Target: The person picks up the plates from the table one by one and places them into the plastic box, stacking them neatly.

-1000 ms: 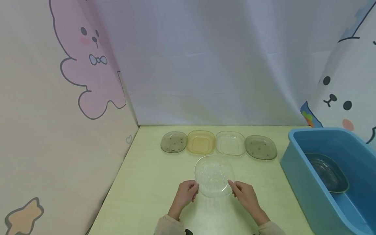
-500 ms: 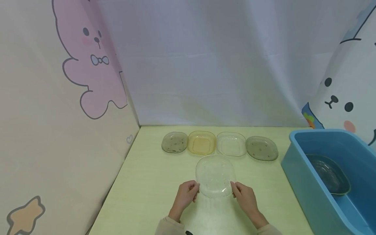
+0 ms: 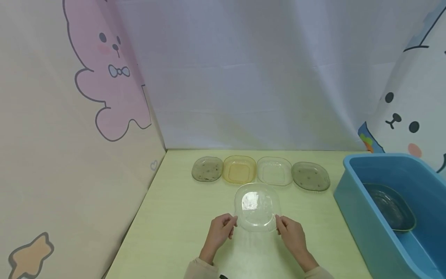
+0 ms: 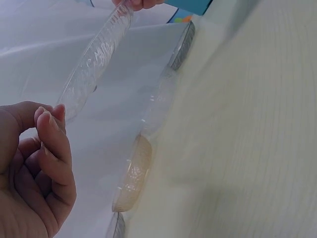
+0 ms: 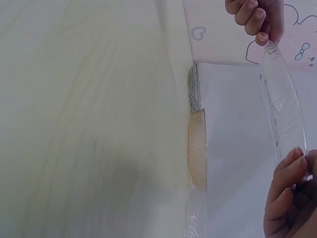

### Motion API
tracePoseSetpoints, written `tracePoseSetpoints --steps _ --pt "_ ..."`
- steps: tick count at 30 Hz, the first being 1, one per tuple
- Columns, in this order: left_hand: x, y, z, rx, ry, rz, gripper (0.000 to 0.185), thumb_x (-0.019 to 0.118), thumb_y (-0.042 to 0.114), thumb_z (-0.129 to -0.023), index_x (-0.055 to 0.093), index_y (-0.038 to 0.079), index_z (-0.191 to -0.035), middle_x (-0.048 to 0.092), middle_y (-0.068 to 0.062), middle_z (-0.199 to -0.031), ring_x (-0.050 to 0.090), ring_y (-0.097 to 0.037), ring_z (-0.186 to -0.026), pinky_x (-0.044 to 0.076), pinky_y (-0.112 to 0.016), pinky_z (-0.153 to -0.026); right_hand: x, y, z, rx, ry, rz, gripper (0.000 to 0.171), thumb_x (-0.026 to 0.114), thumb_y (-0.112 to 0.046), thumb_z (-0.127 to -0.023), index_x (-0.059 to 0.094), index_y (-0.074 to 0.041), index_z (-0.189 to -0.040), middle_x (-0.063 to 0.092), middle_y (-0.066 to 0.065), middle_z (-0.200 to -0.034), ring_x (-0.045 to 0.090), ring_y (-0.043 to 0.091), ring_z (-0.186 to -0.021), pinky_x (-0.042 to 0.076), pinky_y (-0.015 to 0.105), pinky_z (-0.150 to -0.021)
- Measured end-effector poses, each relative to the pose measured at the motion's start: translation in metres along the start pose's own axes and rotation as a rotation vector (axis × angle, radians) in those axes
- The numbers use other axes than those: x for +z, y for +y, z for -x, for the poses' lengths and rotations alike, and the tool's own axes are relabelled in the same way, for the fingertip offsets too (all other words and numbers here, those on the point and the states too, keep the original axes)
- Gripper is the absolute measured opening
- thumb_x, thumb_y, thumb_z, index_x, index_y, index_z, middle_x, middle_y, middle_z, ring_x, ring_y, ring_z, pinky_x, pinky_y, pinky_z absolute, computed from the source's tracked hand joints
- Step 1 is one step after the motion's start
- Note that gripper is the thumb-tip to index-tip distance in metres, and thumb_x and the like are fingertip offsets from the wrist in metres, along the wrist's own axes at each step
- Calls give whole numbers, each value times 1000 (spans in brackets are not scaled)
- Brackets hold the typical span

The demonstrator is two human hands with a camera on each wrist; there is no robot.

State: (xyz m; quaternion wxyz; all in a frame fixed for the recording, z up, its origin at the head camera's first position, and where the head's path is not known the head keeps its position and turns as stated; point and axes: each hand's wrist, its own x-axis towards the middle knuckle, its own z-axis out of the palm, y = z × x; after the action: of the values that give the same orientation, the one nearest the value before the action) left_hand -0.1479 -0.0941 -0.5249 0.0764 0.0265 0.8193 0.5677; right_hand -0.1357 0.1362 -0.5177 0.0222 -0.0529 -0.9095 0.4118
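A clear, rounded-square plate point(image 3: 257, 217) is held up above the table between my two hands. My left hand point(image 3: 220, 229) pinches its left edge between thumb and fingers; in the left wrist view the plate point(image 4: 94, 64) runs from these fingertips up to the other hand. At the opposite edge my right hand point(image 3: 292, 234) pinches the rim in the same way. The right wrist view shows the plate point(image 5: 283, 99) edge-on, well off the tabletop. Light glints on its surface in the head view.
Along the table's back stand a grey dish point(image 3: 207, 169), an amber dish point(image 3: 239, 169), a clear dish point(image 3: 274, 171) and another grey dish point(image 3: 310, 176) in a row. A blue tub point(image 3: 362, 209) at the right holds a dark dish point(image 3: 390, 207). Printed curtains enclose the table.
The clear plate has tilted slightly and shifted a little to the right, with a bright reflection now on it. Both hands keep their pinch on it; the head view has shifted slightly.
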Motion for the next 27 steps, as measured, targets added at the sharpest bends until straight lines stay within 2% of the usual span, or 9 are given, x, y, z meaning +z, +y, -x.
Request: tracePoseSetpoints --steps 7,16,22,27 --pt "-3 -5 2 -6 11 11 34 54 32 -92 61 4 -74 48 5 -51 46 -6 -43 41 -18 -44 -7 -1 -2 25 -19 30 39 44 -28 -97 52 -10 -63 52 -4 -56 36 5 -46 29 20 -45" --pt "-9 -7 6 -13 27 1 33 55 30 -91 62 2 -75 48 5 -52 47 -6 -44 39 -16 -43 -19 -2 -10 22 1 54 38 44 -26 -97 53 -9 -63 53 -2 -56 39 7 -48 30 21 -45" --pt "-11 -11 7 -5 26 2 35 54 30 -92 62 -1 -77 48 5 -52 47 -5 -43 37 -15 -42 -37 -8 -20 -7 54 48 39 43 -27 -97 53 -8 -64 54 0 -57 40 7 -48 31 22 -45" --pt "-11 -14 8 -3 19 9 35 52 28 -93 62 -1 -78 48 6 -52 47 -5 -43 37 -15 -42 -58 -14 -33 -46 140 69 41 41 -27 -97 54 -7 -64 56 5 -57 41 7 -47 32 22 -45"
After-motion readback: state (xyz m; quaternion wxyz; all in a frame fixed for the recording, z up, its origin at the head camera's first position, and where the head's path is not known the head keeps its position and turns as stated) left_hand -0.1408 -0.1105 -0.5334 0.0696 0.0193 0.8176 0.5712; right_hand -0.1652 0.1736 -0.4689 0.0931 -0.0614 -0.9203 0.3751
